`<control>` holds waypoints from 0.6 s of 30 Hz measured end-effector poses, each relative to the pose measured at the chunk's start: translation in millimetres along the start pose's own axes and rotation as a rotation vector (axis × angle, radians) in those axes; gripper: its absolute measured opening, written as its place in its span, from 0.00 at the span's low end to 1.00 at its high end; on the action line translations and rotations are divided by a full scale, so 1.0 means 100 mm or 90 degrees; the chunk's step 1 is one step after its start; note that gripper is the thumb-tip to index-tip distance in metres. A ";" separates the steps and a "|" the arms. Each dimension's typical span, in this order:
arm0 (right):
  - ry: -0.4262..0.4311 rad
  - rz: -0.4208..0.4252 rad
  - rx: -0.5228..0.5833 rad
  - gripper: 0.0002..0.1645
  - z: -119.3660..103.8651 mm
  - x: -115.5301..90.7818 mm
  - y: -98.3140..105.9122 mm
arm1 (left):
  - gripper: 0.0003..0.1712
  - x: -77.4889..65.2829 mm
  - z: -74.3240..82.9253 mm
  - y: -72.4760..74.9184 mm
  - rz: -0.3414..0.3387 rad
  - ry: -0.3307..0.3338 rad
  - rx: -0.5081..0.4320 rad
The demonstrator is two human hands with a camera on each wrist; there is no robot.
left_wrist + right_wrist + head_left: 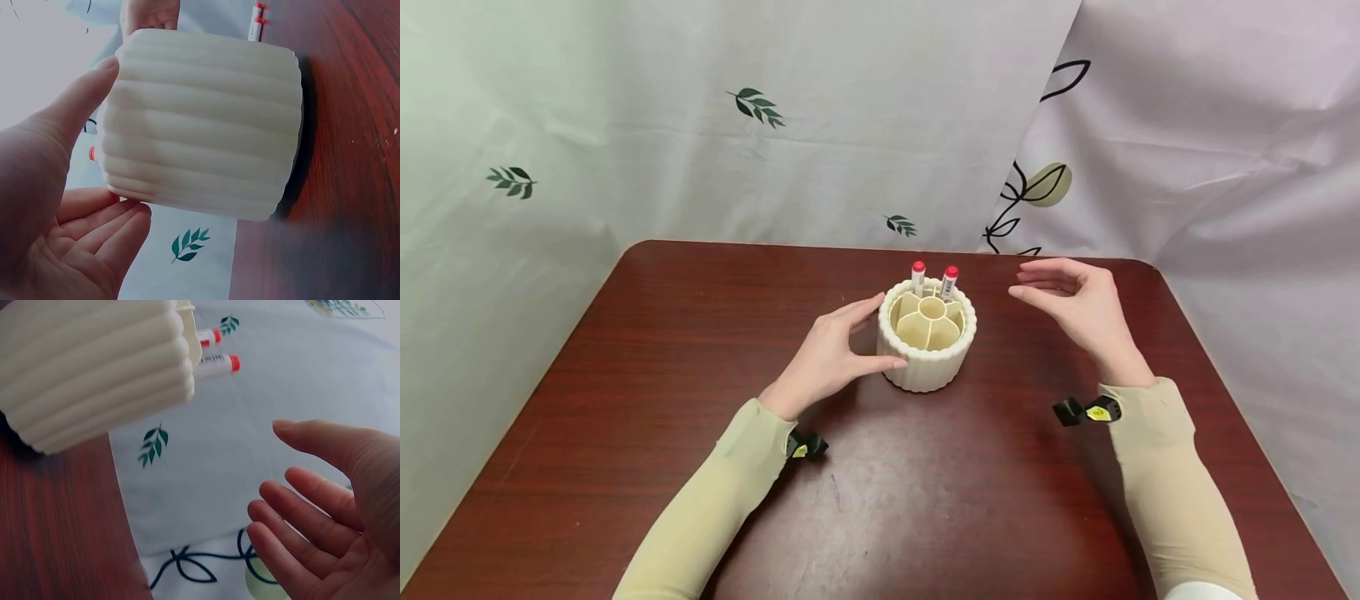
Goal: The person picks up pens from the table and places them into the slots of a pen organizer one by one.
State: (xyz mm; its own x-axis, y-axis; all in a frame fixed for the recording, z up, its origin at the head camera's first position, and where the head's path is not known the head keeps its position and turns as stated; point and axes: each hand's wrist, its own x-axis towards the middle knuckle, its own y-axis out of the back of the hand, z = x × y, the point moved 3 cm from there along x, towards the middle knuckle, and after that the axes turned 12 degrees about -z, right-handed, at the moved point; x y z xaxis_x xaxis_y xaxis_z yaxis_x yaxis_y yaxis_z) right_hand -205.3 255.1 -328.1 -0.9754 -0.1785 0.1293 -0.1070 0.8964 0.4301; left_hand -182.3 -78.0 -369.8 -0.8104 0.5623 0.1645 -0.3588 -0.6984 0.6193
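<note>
A cream, ribbed pen holder (927, 371) with petal-shaped compartments stands upright on the table. Two white markers with red caps, a left marker (918, 280) and a right marker (949, 286), stick up from its far compartments. My left hand (823, 360) holds the holder's left side, thumb at the near rim and fingers round the far left; the left wrist view shows both touching the ribbed wall (200, 125). Off to the right, my right hand (1086, 312) is raised, apart from the holder, its fingers loosely bent with nothing between them (312, 519).
The dark red wooden table (700, 350) ends at a hanging white cloth (850, 150) with leaf prints. Beyond the holder, the left wrist view catches small white objects with red ends (255, 28), apparently by the table's surface. Black wrist cameras sit at both cuffs.
</note>
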 end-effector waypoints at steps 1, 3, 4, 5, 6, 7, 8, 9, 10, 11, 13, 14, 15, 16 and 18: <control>-0.001 0.006 -0.003 0.25 0.01 -0.01 0.02 | 0.55 -0.01 0.01 0.00 0.003 0.003 0.000; -0.006 0.020 -0.013 0.25 0.04 -0.03 0.07 | 0.54 -0.01 0.01 -0.01 0.011 0.008 0.001; -0.008 0.026 -0.016 0.26 0.06 -0.04 0.09 | 0.54 -0.01 0.02 -0.01 0.015 0.010 0.001; -0.012 0.032 -0.018 0.26 0.07 -0.05 0.11 | 0.53 -0.01 0.02 -0.01 0.019 0.010 0.000; -0.016 0.036 -0.019 0.27 0.09 -0.06 0.13 | 0.53 -0.01 0.01 -0.01 0.024 0.012 -0.001; -0.020 0.040 -0.019 0.27 0.10 -0.07 0.16 | 0.53 -0.01 0.01 -0.01 0.029 0.013 -0.002; -0.026 0.043 -0.019 0.27 0.11 -0.08 0.18 | 0.54 0.00 0.01 -0.01 0.033 0.014 -0.001; -0.032 0.045 -0.020 0.27 0.12 -0.08 0.20 | 0.54 0.00 0.01 -0.01 0.037 0.014 0.001; -0.037 0.047 -0.020 0.28 0.14 -0.09 0.22 | 0.55 0.01 0.00 -0.02 0.040 0.014 0.004; -0.043 0.050 -0.026 0.28 0.15 -0.10 0.25 | 0.56 0.01 0.00 -0.02 0.043 0.014 0.009; -0.051 0.056 -0.034 0.28 0.17 -0.11 0.29 | 0.58 0.02 -0.01 -0.02 0.045 0.015 0.027; -0.055 0.060 -0.042 0.29 0.19 -0.11 0.32 | 0.59 0.03 -0.01 -0.02 0.045 0.013 0.035; -0.058 0.064 -0.047 0.29 0.20 -0.12 0.34 | 0.60 0.04 -0.01 -0.02 0.045 0.010 0.044; -0.059 0.068 -0.054 0.29 0.21 -0.12 0.37 | 0.60 0.05 -0.01 -0.02 0.044 0.009 0.051; -0.059 0.074 -0.058 0.29 0.23 -0.13 0.42 | 0.61 0.06 -0.01 -0.02 0.041 0.007 0.060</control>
State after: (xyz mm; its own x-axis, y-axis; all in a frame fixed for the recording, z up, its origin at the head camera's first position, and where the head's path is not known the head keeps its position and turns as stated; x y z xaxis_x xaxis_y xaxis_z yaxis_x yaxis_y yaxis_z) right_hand -201.8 304.5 -332.3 -0.9943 -0.0336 0.1011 0.0213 0.8675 0.4971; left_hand -187.1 -73.3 -370.6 -0.8355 0.5127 0.1980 -0.2612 -0.6874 0.6777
